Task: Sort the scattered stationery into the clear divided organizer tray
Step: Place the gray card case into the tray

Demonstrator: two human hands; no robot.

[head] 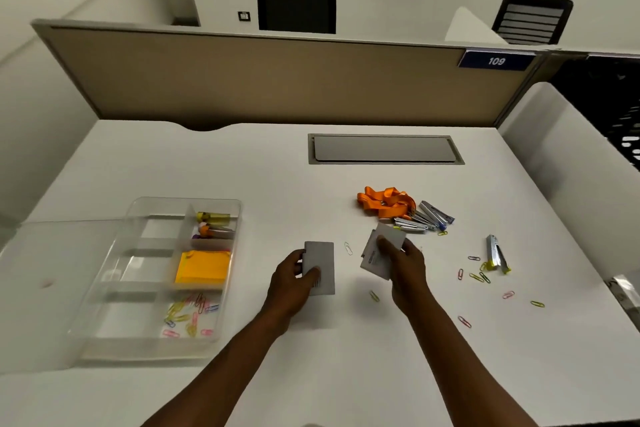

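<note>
The smooth white tabletop point(311, 191) carries the clear divided plastic organizer tray point(114, 260) at the left, its right-hand compartments holding an orange pad of sticky notes point(202, 267) and coloured wire paper clips point(187, 317). The left hand point(294, 279) pinches one flat grey card point(322, 265); the right hand point(403, 263) grips a few more grey cards point(381, 253), fingers curled round them. Best to square both lots together, edges flush, before carrying them to an unfilled compartment. Loose paper clips point(479, 276) lie scattered at the right.

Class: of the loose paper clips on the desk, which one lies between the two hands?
The pale paper clip: it alone lies between the left hand and right hand.
</note>
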